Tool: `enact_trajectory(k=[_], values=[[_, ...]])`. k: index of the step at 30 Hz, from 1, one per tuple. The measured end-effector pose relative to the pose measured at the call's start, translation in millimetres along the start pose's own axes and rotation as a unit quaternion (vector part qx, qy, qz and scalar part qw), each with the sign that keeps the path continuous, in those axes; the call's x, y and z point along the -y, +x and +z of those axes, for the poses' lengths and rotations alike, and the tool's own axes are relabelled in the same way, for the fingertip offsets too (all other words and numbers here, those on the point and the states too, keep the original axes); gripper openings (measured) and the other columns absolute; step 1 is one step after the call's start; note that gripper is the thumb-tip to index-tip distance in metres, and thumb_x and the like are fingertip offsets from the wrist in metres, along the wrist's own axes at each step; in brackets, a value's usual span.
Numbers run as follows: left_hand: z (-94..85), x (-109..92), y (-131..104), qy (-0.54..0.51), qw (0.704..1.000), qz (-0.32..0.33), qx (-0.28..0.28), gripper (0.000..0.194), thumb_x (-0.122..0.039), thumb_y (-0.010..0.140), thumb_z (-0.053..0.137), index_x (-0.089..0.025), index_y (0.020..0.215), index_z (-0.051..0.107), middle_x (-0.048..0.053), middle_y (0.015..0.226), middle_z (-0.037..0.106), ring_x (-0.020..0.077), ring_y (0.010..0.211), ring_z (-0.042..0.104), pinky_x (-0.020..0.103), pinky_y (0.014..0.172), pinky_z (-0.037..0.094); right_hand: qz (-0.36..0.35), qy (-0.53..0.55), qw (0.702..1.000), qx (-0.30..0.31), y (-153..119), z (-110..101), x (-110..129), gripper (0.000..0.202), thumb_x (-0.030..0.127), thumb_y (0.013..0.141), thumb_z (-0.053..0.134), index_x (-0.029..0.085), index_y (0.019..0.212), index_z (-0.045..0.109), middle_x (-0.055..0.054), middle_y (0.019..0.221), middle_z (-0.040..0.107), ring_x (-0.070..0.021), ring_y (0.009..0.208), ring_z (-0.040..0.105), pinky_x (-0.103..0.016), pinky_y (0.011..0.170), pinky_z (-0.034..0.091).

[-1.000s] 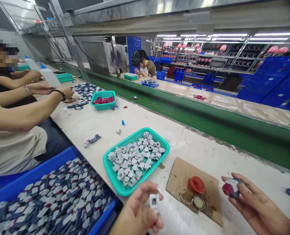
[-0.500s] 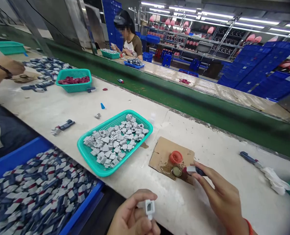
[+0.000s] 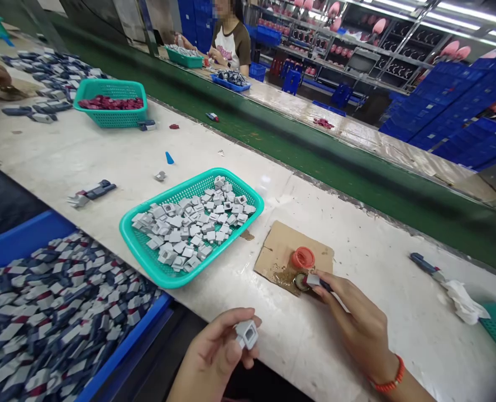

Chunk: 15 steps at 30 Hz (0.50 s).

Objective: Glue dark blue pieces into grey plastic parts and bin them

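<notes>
left hand [image 3: 218,352] pinches grey square cap [image 3: 247,334] at 6 o'clock | right hand [image 3: 352,312] grips dark part [image 3: 315,281], tip on small dish [image 3: 300,281] at 5 o'clock of teal basket [image 3: 147,251] | judgement: dab lightly; keep cap opening upward; avoid smearing cardboard [image 3: 275,254]

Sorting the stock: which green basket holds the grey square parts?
The near basket beside the cardboard; the far basket holds dark red pieces.

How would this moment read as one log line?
left hand: holds grey cap | right hand: presses part to small dish on cardboard
</notes>
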<state>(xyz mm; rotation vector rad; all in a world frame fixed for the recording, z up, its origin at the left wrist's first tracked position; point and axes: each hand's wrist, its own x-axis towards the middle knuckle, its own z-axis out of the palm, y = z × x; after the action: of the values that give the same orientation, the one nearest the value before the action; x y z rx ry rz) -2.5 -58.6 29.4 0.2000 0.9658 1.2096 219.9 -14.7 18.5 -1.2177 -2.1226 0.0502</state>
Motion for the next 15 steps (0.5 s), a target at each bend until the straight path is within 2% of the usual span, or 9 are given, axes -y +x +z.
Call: enact_trajectory(k=[5, 8, 11, 13, 15], values=[[-2.7, 7.6, 4.5, 0.006, 1.0, -0.007, 0.024, 0.034, -0.039, 0.047, 0.086, -0.025, 0.076, 0.076, -0.001, 0.07, 0.075, 0.0057, 0.052, 0.06, 0.013, 0.051, 0.045, 0.002, -0.025, 1.0, -0.009, -3.9, -3.6, -1.4, 0.037, 0.008, 0.085, 0.058, 0.023, 0.118, 0.057, -0.003, 0.098, 0.067, -0.0195, 0.088, 0.065, -0.032, 0.079, 0.054], [-1.5, 11.4, 5.9, 0.004, 0.999, -0.007, 0.04, 0.033, -0.037, 0.049, 0.086, -0.025, 0.078, 0.076, -0.002, 0.072, 0.076, 0.0057, 0.054, 0.062, 0.013, 0.054, 0.047, 0.014, -0.033, 0.999, -0.035, -6.9, -6.4, 7.7, 0.037, 0.007, 0.083, 0.059, 0.026, 0.115, 0.059, 0.0, 0.097, 0.068, -0.0197, 0.085, 0.066, -0.032, 0.081, 0.054], [2.1, 13.6, 6.2, -0.002, 0.999, -0.026, 0.038, 0.032, -0.035, 0.048, 0.087, -0.025, 0.076, 0.075, -0.001, 0.074, 0.077, 0.0089, 0.061, 0.068, 0.014, 0.058, 0.05, 0.118, -0.005, 0.988, -0.099, -10.9, -8.0, 29.3, 0.024, 0.017, 0.083, 0.063, 0.028, 0.105, 0.063, 0.001, 0.093, 0.07, -0.0192, 0.081, 0.068, -0.029, 0.079, 0.056], [5.0, 15.4, 6.7, -0.012, 0.998, -0.043, 0.042, 0.032, -0.032, 0.045, 0.088, -0.023, 0.074, 0.075, -0.001, 0.075, 0.078, 0.0109, 0.064, 0.07, 0.015, 0.059, 0.05, 0.212, 0.066, 0.967, -0.126, -13.4, -7.3, 46.9, 0.014, 0.027, 0.084, 0.064, 0.028, 0.098, 0.064, 0.002, 0.09, 0.071, -0.019, 0.078, 0.068, -0.027, 0.074, 0.058], [7.6, 18.3, 7.4, -0.019, 0.997, -0.051, 0.053, 0.032, -0.03, 0.045, 0.088, -0.022, 0.073, 0.074, 0.0, 0.075, 0.078, 0.0115, 0.065, 0.07, 0.016, 0.06, 0.05, 0.276, 0.149, 0.939, -0.138, -14.1, -5.3, 62.7, 0.013, 0.034, 0.083, 0.065, 0.027, 0.094, 0.064, 0.002, 0.087, 0.072, -0.0178, 0.075, 0.069, -0.024, 0.07, 0.059]])
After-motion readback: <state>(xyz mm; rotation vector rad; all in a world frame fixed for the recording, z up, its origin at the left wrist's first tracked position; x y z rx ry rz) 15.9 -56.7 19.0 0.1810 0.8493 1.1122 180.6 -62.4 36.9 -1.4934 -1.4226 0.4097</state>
